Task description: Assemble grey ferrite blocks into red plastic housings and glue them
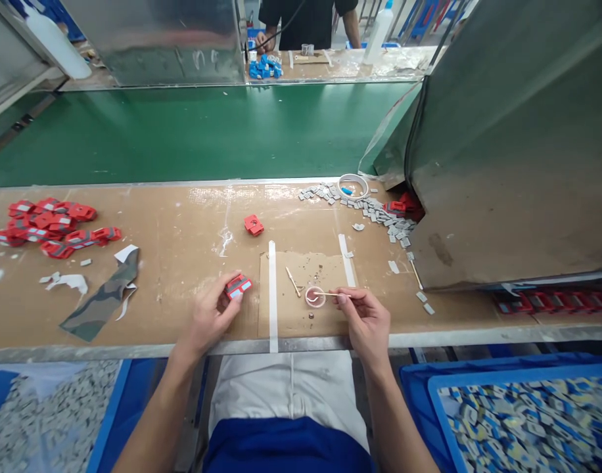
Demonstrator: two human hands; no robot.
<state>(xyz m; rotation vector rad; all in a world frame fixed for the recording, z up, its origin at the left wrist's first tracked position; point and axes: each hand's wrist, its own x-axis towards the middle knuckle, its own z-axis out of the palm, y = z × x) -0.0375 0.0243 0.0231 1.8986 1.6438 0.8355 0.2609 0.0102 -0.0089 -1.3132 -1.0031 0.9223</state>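
Between the thumb and fingers of my left hand [211, 314] is a red toy car body [238, 286] with grey and pale patches, held just above the table. My right hand [367, 322] pinches a thin wooden stick [336, 294], whose tip reaches into a small round cup [315, 297]. The cup sits on a taped cardboard sheet [325, 263]. Another short stick [293, 281] lies left of the cup, and a tiny dark piece [311, 316] lies below it. Farther back, a single red toy part [254, 225] rests on the table.
A pile of red toy parts [49, 223] and a camouflage cloth scrap [104, 299] lie left. Grey tiles [374, 211] and a tape roll [353, 187] are at back right, beside a large panel [518, 151]. Blue bins [432, 387] flank me; a co-worker [305, 23] stands across the green belt [207, 131].
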